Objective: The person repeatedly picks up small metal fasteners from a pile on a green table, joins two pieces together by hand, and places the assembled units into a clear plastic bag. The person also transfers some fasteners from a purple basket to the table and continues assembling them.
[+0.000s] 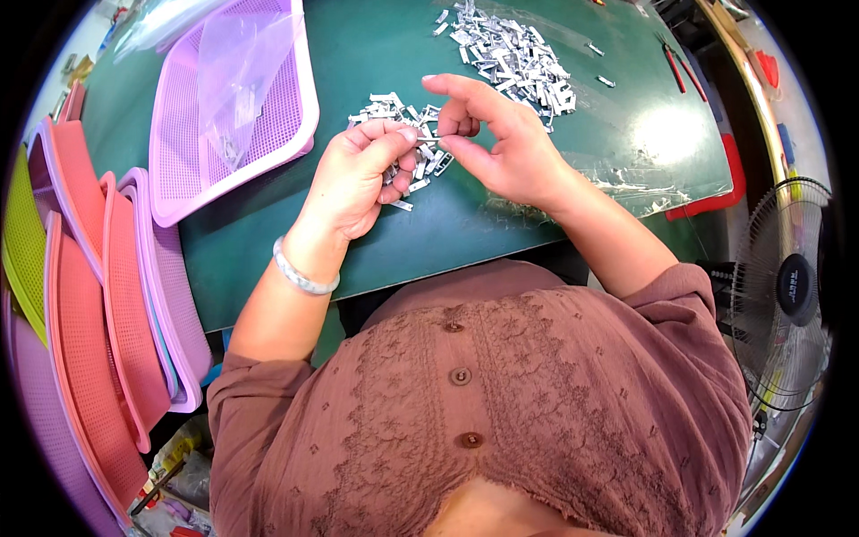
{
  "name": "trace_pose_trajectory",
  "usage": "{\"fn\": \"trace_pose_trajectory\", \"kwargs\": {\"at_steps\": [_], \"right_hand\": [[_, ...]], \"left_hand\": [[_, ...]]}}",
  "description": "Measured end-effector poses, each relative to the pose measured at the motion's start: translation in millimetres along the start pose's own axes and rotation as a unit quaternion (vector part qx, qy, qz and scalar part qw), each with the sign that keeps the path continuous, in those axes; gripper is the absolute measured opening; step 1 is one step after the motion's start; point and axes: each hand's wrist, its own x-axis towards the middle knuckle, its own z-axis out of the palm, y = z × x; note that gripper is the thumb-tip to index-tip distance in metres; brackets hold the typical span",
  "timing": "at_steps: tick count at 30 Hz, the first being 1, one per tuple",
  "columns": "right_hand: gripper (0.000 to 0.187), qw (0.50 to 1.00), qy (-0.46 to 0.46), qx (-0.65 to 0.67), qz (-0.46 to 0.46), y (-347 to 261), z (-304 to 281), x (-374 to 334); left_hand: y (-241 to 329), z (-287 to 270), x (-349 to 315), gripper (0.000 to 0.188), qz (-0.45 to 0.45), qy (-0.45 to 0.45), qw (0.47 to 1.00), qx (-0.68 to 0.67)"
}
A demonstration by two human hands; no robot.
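Over the green table [429,242], my left hand [362,166] pinches a small thin metal piece [429,140] between thumb and forefinger. The piece spans the gap to my right hand [508,143], whose thumb tip meets its other end. My right forefinger is stretched out, while the other fingers curl behind the thumb. Just beneath and behind both hands lies a small heap of silvery-white metal pieces [387,109], partly covered by them. Farther back, a larger heap of similar pieces [510,55] is spread on the table.
A lilac mesh basket [309,89] holding a clear plastic bag [242,76] stands at the left. Nested pink and purple baskets [80,295] fill the near left side. Red-handled pliers [674,70] lie at the far right. A fan [778,291] stands right of the table.
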Motion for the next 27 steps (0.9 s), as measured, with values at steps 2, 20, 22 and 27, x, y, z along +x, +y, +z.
{"fn": "trace_pose_trajectory", "kwargs": {"at_steps": [2,20,22,27], "right_hand": [[0.047,1.000,0.013,0.012,0.004,1,0,-1],[0.046,0.990,-0.079,-0.100,0.054,17,-3,-18],[0.048,0.992,-0.077,-0.032,0.096,18,-5,-19],[0.049,0.980,-0.052,0.116,0.152,23,-7,-20]], "left_hand": [[0,1,0,0.012,0.008,0.004,1.000,0.004],[2,-8,6,0.009,0.022,-0.010,0.995,-0.096],[4,-6,4,0.014,0.019,-0.005,0.993,-0.116],[4,-8,5,0.016,0.010,-0.037,0.988,-0.152]]}}
